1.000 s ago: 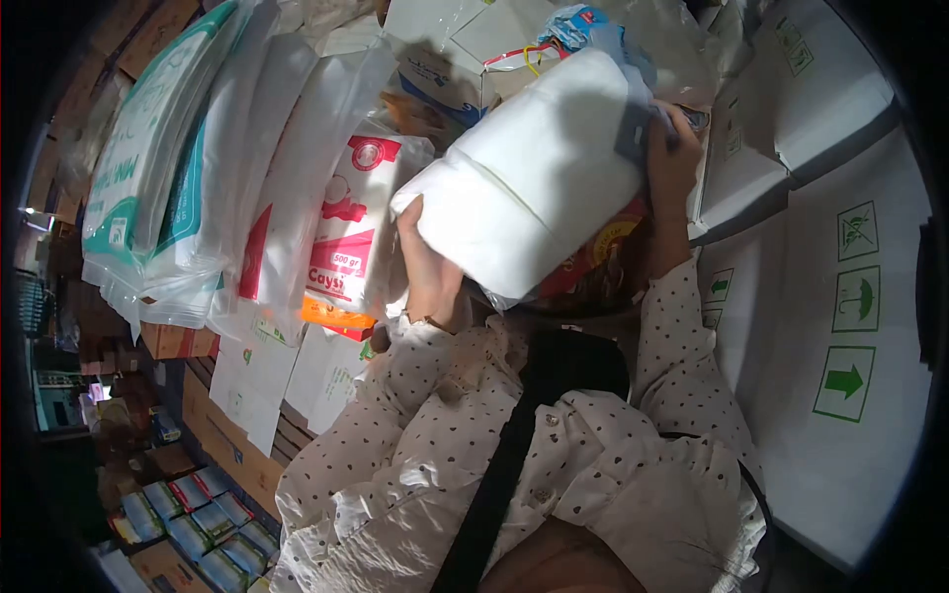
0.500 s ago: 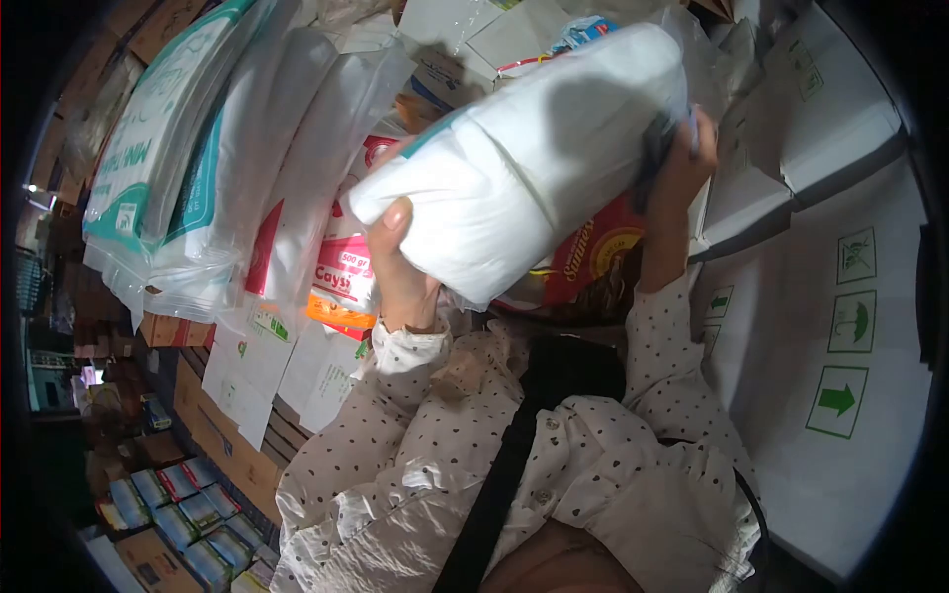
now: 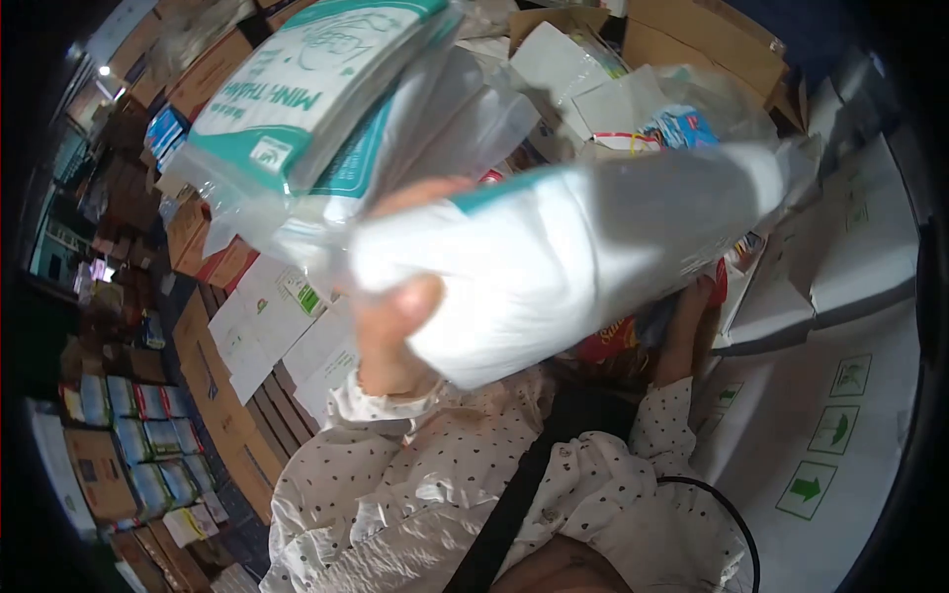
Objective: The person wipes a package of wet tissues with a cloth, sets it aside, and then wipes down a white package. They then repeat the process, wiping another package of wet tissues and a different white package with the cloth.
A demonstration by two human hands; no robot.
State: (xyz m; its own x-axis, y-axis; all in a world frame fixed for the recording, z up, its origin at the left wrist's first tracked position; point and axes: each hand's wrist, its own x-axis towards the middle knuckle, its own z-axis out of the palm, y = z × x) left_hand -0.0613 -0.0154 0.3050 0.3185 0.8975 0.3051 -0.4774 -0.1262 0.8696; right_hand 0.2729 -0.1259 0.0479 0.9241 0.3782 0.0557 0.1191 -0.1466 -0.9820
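Observation:
My left hand (image 3: 400,321), smeared by motion, is closed on the left end of a plump white plastic-wrapped package (image 3: 514,267), thumb on top and fingers behind. The package tilts up to the right and has a teal patch on its upper edge. Under its right part is my right hand (image 3: 689,311), its fingers partly hidden, against a dark bluish cloth (image 3: 650,321) that it seems to grip. A red printed bag (image 3: 605,341) lies behind the cloth. Left of the package stand more clear-wrapped packs, the front one a white and teal pack (image 3: 306,89) lettered MINH THANH.
White cartons (image 3: 820,405) with green symbols flank me on the right. Open brown boxes (image 3: 692,40) and a blue packet (image 3: 682,127) lie at the back. Flat white cardboard sheets (image 3: 262,301) lie at left; several stacked packs (image 3: 148,435) stand lower left.
The white package has shifted right and down with my left hand. My right hand has dropped away from the package's right end, lower with the dark cloth. The view has turned.

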